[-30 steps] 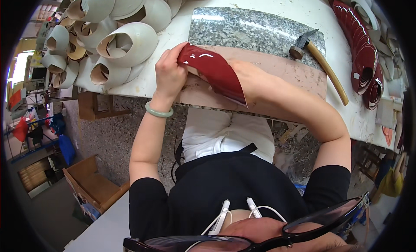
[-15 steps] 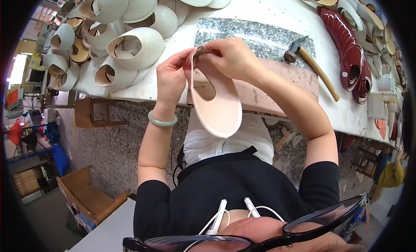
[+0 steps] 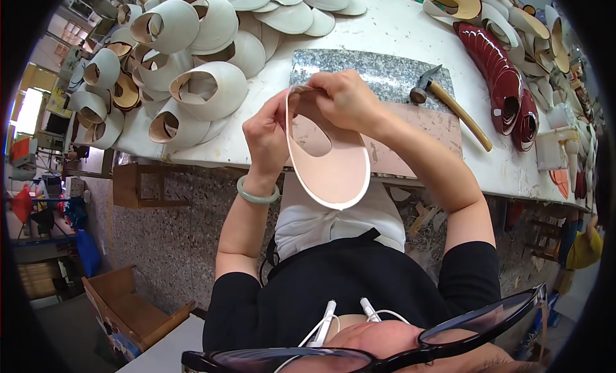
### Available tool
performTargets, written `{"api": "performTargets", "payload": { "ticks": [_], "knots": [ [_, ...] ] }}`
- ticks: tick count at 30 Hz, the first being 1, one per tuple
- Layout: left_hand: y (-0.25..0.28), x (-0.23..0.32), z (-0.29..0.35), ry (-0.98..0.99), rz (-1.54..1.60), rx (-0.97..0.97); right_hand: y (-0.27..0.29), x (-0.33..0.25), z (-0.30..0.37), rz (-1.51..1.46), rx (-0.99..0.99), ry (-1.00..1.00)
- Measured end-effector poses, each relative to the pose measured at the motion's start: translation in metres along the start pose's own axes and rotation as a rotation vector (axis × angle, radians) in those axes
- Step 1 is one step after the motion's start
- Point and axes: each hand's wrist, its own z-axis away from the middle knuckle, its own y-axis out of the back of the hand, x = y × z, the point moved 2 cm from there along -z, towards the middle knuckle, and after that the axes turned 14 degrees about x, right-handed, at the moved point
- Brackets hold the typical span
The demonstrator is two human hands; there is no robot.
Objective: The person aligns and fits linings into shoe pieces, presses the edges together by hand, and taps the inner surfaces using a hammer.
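Held up over the bench (image 3: 398, 33) edge: a pale pink shoe upper (image 3: 333, 161), white-rimmed, inner face toward the camera, oval opening near its top. Left hand (image 3: 268, 137) closed on its left edge, thumb against the rim, a green bangle (image 3: 256, 193) on that wrist. Right hand (image 3: 346, 100) clamped over the top end, fingers curled down onto the rim. Both hands grasping the upper, touching each other's side of the same piece.

Just behind the hands, flat on the bench: a grey speckled stone slab (image 3: 378, 75), with a pinkish board (image 3: 423, 132) adjoining its near side. Resting across both, right of the hands: a hammer (image 3: 449, 103), head on the slab, wooden handle pointing toward the lower right. Further right, a row of glossy red uppers (image 3: 497, 71) stacked on edge. To the left and along the far side, a heap of curled white uppers (image 3: 192, 84), some nested inside one another. Below the bench at lower left, a wooden crate (image 3: 128, 305) on the floor.
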Motion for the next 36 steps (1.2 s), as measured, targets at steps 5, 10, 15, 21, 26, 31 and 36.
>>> {"api": "performTargets", "payload": {
  "ticks": [5, 10, 15, 21, 26, 31, 36],
  "knots": [
    [0.001, 0.004, -0.012, 0.504, 0.596, -0.243, 0.042, -0.006, -0.003, -0.1, 0.281, 0.555],
    [-0.02, 0.044, -0.01, 0.677, 0.893, -0.41, 0.072, -0.033, 0.005, 0.084, 0.371, 0.651],
    [-0.028, 0.054, -0.004, 0.595, 0.87, -0.313, 0.071, -0.009, 0.034, -0.629, 0.193, -0.363],
    [-0.036, 0.054, 0.014, 0.558, 0.862, -0.327, 0.059, -0.023, 0.049, -0.943, 0.142, -0.425],
    [-0.035, 0.059, 0.013, 0.725, 0.944, -0.367, 0.069, -0.016, 0.053, -0.947, 0.075, -0.475],
    [-0.035, 0.059, 0.016, 0.496, 0.813, -0.328, 0.073, -0.017, 0.05, -0.946, 0.047, -0.546],
    [-0.035, 0.057, 0.025, 0.57, 0.951, -0.311, 0.066, -0.018, 0.051, -0.931, 0.074, -0.605]
  ]
}}
